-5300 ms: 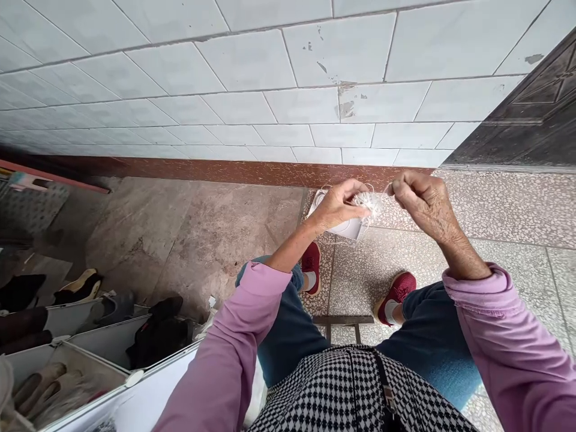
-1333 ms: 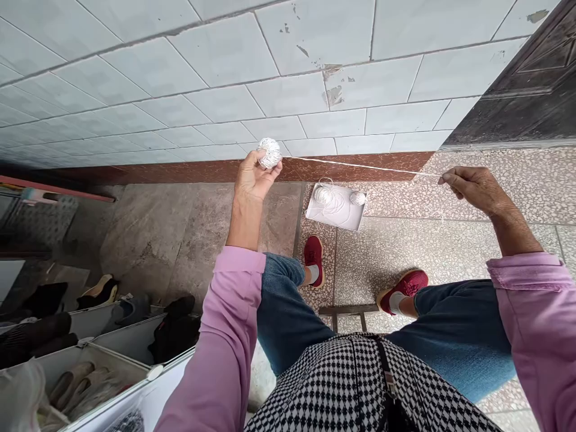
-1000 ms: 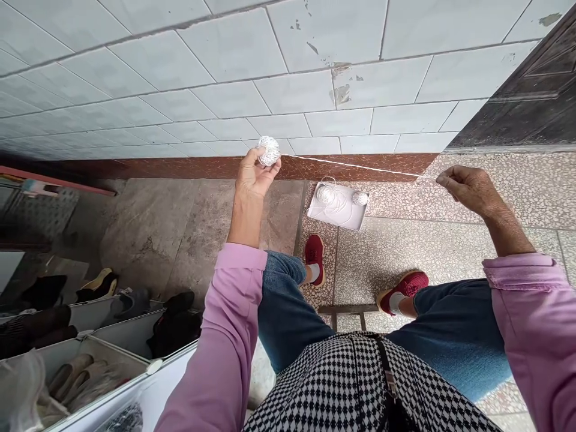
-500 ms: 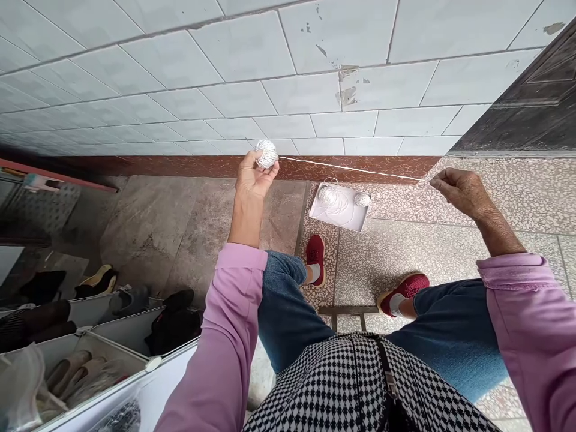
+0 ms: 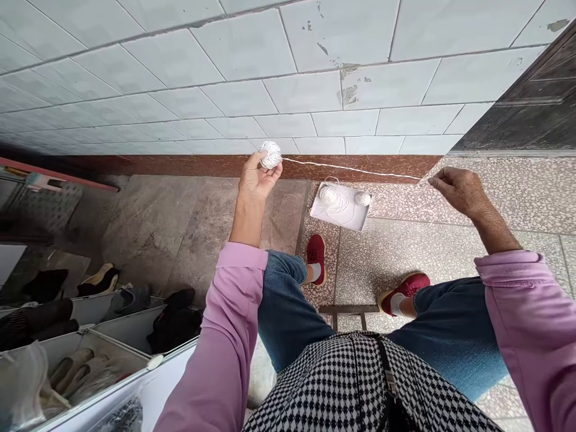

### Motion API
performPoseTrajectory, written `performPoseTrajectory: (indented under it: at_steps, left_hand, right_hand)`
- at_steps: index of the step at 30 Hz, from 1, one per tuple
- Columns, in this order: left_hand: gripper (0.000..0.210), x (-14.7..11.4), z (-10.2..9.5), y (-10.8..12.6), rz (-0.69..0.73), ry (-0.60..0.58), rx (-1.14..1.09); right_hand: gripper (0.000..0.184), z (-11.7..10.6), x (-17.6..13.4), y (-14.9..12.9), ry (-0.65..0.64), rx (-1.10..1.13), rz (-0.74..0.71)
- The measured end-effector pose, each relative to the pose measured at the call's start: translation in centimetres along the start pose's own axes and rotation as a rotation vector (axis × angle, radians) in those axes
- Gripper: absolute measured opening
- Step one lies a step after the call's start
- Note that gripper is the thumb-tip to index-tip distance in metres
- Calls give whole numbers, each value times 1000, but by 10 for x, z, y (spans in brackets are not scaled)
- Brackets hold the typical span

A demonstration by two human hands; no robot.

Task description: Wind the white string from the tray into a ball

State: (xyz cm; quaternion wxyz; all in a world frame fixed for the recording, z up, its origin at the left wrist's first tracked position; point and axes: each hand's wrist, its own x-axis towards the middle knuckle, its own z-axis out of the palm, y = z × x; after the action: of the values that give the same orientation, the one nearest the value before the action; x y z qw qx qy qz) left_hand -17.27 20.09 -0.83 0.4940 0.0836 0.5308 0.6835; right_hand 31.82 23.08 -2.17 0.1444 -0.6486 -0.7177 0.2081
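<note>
left of the white tray (image 5: pixel 354 216), the left hand (image 5: pixel 257 179) curls its fingers round a ball of string (image 5: pixel 271 154), seemingly to anchor it. a strand (image 5: pixel 351 168) runs from it past the tray's far side, with little slack. in the tray sit a loose bundle (image 5: pixel 330 195) and a smaller ball (image 5: pixel 362 198), likely so neither rolls off. right of the tray, the right hand (image 5: pixel 461 189) presses its fingers together, apparently pinching the strand's end.
</note>
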Motion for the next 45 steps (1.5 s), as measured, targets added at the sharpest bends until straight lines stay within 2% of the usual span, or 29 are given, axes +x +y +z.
performPoseTrajectory:
  at_steps: [7,12,16,19,26,33,36,39,45]
  left_hand:
    - [23,-3,2,1,0,15,40]
    - [18,-1,10,1,13,87,42]
    - [11,3,17,0,34,155,-13]
    - [11,3,17,-1,21,151,-13]
    - [24,0,11,-6,-41,12,97]
    - [38,-3,8,-2,-7,-29,260]
    - [42,-4,6,-3,18,-87,368]
    - [42,-6,6,-11,90,-192,568]
    - [39,-15,12,-34,311,-511,1162]
  right_hand:
    - [20,-3,-2,-7,-58,25,9]
    - [23,-6,-7,-10,-157,117,48]
    - [24,-5,-6,-11,-159,127,52]
    - [26,-5,-5,-8,-128,88,34]
    - [23,-4,-3,7,-34,66,46]
    - [20,-2,0,0,-57,65,19]
    - [21,-2,-1,-3,-57,57,18]
    - [21,-3,-2,-3,-69,56,9]
    - [15,-1,0,-2,-99,58,-32]
